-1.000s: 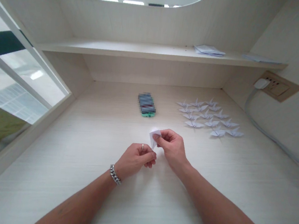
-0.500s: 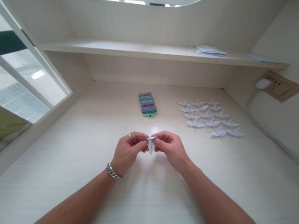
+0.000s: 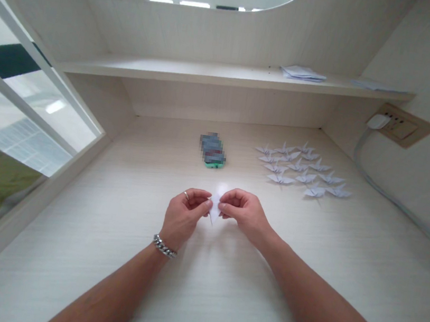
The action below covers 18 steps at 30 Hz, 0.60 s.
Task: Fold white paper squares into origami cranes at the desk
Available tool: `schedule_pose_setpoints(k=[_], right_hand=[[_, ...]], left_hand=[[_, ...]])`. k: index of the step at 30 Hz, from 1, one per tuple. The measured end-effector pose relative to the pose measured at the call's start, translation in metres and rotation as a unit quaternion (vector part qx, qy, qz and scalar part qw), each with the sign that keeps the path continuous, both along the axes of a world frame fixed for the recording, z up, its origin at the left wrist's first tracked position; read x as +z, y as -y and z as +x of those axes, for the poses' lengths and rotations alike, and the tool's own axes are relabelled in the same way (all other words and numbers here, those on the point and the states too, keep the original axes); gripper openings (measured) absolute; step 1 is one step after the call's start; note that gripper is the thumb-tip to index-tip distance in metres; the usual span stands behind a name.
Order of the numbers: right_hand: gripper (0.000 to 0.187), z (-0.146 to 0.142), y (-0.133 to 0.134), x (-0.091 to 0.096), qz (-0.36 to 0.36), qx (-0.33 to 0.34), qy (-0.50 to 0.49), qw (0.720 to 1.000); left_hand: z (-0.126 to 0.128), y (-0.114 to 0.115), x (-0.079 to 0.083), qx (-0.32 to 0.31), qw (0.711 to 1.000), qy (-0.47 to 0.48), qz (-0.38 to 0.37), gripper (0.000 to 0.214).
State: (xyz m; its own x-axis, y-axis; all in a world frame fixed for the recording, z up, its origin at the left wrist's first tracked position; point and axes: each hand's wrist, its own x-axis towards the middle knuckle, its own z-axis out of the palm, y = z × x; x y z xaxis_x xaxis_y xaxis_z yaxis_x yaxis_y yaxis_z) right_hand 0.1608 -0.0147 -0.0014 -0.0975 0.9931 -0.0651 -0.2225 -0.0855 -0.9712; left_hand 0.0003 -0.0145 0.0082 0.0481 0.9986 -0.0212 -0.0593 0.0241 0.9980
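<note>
A small piece of folded white paper [image 3: 214, 210] with a pointed lower end is held just above the desk, between my two hands. My left hand [image 3: 186, 215], with a ring on one finger and a chain bracelet at the wrist, pinches its left edge between thumb and fingers. On the right edge, the thumb and fingertips of my right hand [image 3: 245, 213] are closed on the same paper. Several folded white paper cranes [image 3: 298, 166] stand in a group farther back on the right.
A pixelated phone-like object with a green edge [image 3: 213, 151] lies behind my hands on the pale desk [image 3: 112, 210]. Stacked white paper [image 3: 303, 73] rests on the shelf [image 3: 195, 72]. A white plug [image 3: 378, 120] sits in the wall socket, its cable [image 3: 389, 197] running along the desk's right side.
The folded paper has turned and its broader face shows, with the tip shifted slightly left. My fingertips have moved a little apart at its top. The other objects stay in place.
</note>
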Motion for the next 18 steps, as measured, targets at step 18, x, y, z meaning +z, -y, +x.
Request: schedule_pose_setpoints(k=[18], right_hand=[[0.021,0.0,0.003,0.0,0.032,0.075,0.094,0.992]], left_hand=[[-0.002,-0.001,-0.005,-0.035,0.987,-0.139,0.072,0.019]])
